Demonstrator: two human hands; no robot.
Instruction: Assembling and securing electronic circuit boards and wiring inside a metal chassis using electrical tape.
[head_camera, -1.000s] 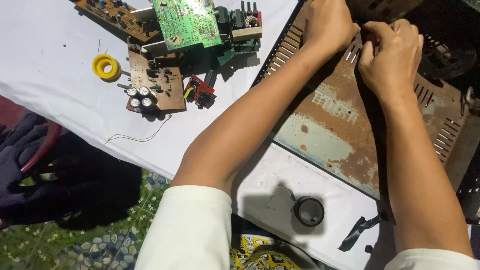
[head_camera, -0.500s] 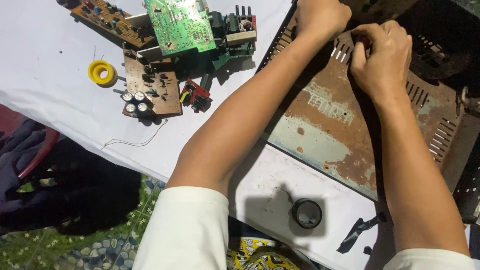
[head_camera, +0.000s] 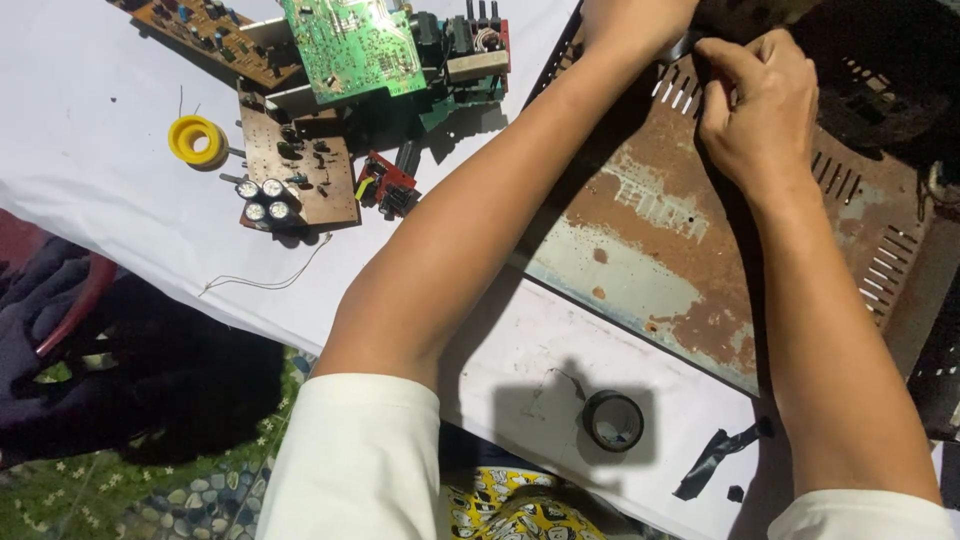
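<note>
A rusty metal chassis (head_camera: 660, 250) with vent slots lies on the white cloth (head_camera: 100, 210) at the right. My right hand (head_camera: 760, 110) rests on its far slotted part. The thumb and fingers pinch a small dark strip (head_camera: 684, 46); what it is I cannot make out. My left forearm crosses the chassis's left edge. Only the wrist end of my left hand (head_camera: 625, 18) shows, because the frame's top edge cuts off the fingers right next to the strip.
Several circuit boards lie at the far left: a green one (head_camera: 350, 45), a brown one with capacitors (head_camera: 295, 170) and a small red one (head_camera: 385, 185). A yellow ring (head_camera: 197, 139), a thin white wire (head_camera: 265, 280), a black tape roll (head_camera: 612, 420) and tape scraps (head_camera: 715, 455) lie around.
Both hands have drawn toward the chassis's far edge. My left hand has slid out past the frame's top. My right fingers went from lying on the slots to pinching.
</note>
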